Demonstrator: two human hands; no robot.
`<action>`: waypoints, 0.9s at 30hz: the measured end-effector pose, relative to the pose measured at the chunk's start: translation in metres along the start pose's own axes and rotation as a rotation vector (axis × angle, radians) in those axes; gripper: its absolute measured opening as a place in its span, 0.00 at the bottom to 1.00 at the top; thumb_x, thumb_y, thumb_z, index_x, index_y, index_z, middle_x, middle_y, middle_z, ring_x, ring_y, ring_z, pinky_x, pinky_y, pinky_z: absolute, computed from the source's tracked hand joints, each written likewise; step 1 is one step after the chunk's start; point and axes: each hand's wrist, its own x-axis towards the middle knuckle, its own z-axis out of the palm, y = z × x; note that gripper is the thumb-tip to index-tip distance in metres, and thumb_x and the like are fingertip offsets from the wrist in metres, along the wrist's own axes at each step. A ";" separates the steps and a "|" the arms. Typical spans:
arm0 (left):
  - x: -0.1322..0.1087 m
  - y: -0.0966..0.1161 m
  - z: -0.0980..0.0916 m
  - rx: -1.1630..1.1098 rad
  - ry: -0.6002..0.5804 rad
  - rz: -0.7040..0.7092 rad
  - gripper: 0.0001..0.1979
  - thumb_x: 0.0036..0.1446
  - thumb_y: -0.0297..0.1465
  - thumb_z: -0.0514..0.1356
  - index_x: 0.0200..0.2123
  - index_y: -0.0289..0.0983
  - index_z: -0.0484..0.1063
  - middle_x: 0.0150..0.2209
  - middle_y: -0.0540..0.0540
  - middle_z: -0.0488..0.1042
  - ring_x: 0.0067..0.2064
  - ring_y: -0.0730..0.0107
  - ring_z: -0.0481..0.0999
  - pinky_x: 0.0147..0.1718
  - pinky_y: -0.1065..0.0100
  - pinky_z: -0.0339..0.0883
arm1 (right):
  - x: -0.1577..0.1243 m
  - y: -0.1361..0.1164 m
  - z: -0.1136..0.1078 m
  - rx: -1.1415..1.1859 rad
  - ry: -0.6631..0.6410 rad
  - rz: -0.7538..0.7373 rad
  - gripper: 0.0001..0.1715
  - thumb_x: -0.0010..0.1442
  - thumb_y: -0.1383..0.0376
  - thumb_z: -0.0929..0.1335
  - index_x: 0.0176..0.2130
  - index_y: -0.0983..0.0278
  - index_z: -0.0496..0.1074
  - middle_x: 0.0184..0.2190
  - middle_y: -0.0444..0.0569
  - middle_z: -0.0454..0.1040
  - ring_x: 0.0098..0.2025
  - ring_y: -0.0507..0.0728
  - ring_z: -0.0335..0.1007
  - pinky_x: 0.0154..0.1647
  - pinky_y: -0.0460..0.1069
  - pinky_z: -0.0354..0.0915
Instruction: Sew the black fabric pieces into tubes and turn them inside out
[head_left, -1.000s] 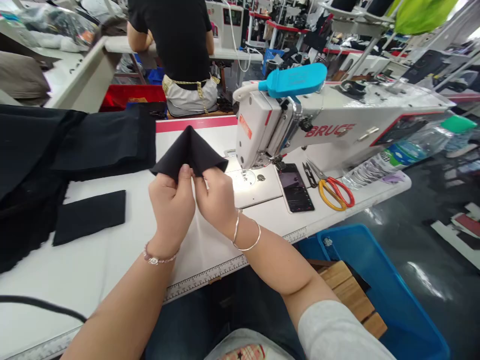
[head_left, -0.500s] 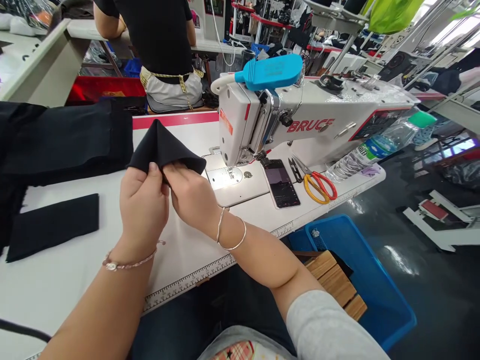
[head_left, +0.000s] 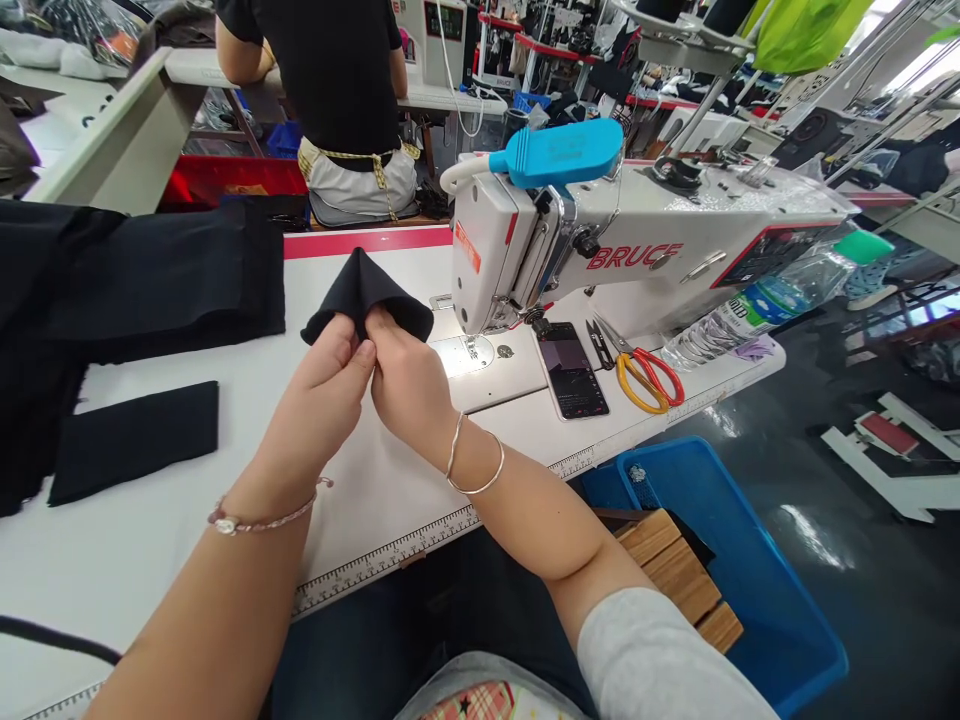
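A piece of black fabric [head_left: 360, 285], folded to a peak at its far end, is held up over the table by both hands. My left hand [head_left: 330, 375] grips its near left edge, thumb pressed against the fingers. Close beside it, my right hand [head_left: 409, 375] is closed on the near right side, with the fingertips partly hidden by the cloth. Just right of the fabric stands a white sewing machine [head_left: 495, 250], its needle area over a metal plate [head_left: 487, 370]. A flat black fabric piece [head_left: 139, 440] lies left of my hands.
A larger black fabric stack [head_left: 187, 270] covers the table's far left. Right of the plate lie a phone [head_left: 574, 370], scissors [head_left: 649, 380] and a water bottle [head_left: 750, 315]. A blue bin [head_left: 787, 600] stands below the table edge. Another person [head_left: 330, 90] sits beyond the table.
Both hands have moved slightly right with the black fabric, closer to the machine. The fingers have drawn closer together and the cloth looks more bunched. The whole view has shifted a little.
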 end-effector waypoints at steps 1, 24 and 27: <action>-0.001 0.001 0.001 0.091 0.007 0.038 0.12 0.56 0.29 0.57 0.24 0.40 0.56 0.21 0.55 0.55 0.22 0.77 0.54 0.20 0.72 0.52 | 0.000 0.000 -0.001 0.000 0.002 0.015 0.20 0.66 0.72 0.58 0.57 0.69 0.61 0.52 0.56 0.72 0.53 0.58 0.71 0.46 0.49 0.71; -0.008 0.006 0.009 0.489 0.439 0.407 0.08 0.56 0.32 0.62 0.38 0.38 0.80 0.37 0.45 0.82 0.37 0.63 0.80 0.32 0.67 0.67 | 0.000 -0.001 0.004 0.172 0.292 0.041 0.25 0.67 0.63 0.53 0.50 0.66 0.72 0.35 0.52 0.79 0.38 0.52 0.76 0.35 0.46 0.67; -0.007 0.007 0.011 0.476 0.429 0.486 0.09 0.56 0.29 0.61 0.40 0.38 0.80 0.40 0.43 0.81 0.41 0.62 0.80 0.35 0.66 0.70 | 0.000 -0.002 0.002 0.196 0.320 0.057 0.24 0.65 0.63 0.54 0.50 0.65 0.72 0.35 0.52 0.79 0.38 0.53 0.76 0.35 0.47 0.67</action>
